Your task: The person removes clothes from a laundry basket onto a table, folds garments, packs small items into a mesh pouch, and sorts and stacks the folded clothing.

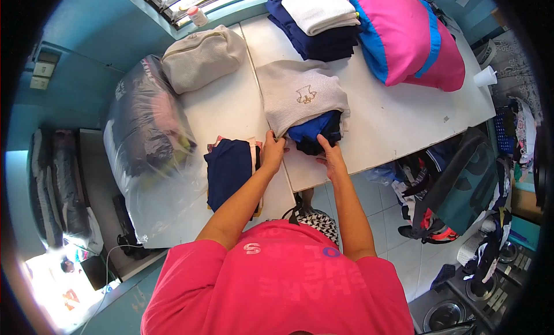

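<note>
A beige cloth bag (303, 92) with a small brown emblem lies on the white table, its open end facing me. Blue and black folded cloth (316, 129) shows at that opening. My left hand (273, 149) is closed on the left edge of the bag's opening. On the right, my right hand (330, 155) touches the dark cloth, thumb on top and the other fingers partly hidden beneath it. A folded navy garment (231, 172) rests just left of my left hand, on top of patterned cloth.
On the table (404, 124) are a filled clear plastic bag (151, 127), a stuffed beige pouch (203, 59), a navy and white folded stack (314, 23) and a large pink bag (407, 37). Clothes and a dark bag (461, 182) hang beyond the right edge.
</note>
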### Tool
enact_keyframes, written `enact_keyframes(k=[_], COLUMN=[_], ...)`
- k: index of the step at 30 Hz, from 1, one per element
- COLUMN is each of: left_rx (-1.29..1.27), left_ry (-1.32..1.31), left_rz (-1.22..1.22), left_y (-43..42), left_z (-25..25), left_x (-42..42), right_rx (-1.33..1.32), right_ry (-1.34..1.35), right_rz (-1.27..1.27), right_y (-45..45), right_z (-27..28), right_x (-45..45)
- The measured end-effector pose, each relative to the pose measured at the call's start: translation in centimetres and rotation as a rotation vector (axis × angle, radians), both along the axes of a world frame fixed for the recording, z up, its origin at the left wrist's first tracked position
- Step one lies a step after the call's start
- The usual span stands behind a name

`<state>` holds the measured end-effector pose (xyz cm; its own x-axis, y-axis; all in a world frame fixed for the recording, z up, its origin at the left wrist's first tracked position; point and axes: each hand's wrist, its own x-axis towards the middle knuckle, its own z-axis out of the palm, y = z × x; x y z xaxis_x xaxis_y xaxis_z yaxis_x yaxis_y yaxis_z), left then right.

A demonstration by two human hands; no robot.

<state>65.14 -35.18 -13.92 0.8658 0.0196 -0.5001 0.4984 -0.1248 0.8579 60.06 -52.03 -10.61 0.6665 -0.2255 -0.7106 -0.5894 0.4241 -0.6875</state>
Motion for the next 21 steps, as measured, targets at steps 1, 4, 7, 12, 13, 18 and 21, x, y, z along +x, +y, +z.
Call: enact_keyframes(k=[1, 4, 7, 12, 13, 18, 21], left_rx=[0.003, 0.056, 0.006, 0.517, 0.52, 0.607, 0.542], left_ry=[-0.004, -0.027, 0.045, -0.05, -0.048, -0.501, -0.388], left_rz=[0.002, -0.027, 0.062, -0.157, -0.155, -0.382, -0.376], left_y=[0.1, -0.1, -0.6, 0.0, 0.0, -0.1, 0.0], left_z=[0.0, 0.8, 0.8, 0.6, 0.9, 2.4, 3.5], left_x=[0.1, -0.4, -0.5, 0.2, 0.1, -2.4, -4.6], right_rx=[0.131, 0.288, 0.382, 0.607, 0.712, 0.898, 0.957], right_ry=[-0.007, -0.033, -0.024, -0.082, -0.094, -0.164, -0.221], right_rz=[-0.009, -0.165, -0.199, -0.361, -0.427, -0.598, -0.514], right_y=[0.0, 1.0, 1.4, 3.5, 4.0, 6.9, 7.6], right_z=[-1.1, -1.0, -1.9, -3.2, -3.7, -2.9, -4.3], right_x=[0.4, 0.9, 1.4, 2.2, 2.6, 5.8, 7.0])
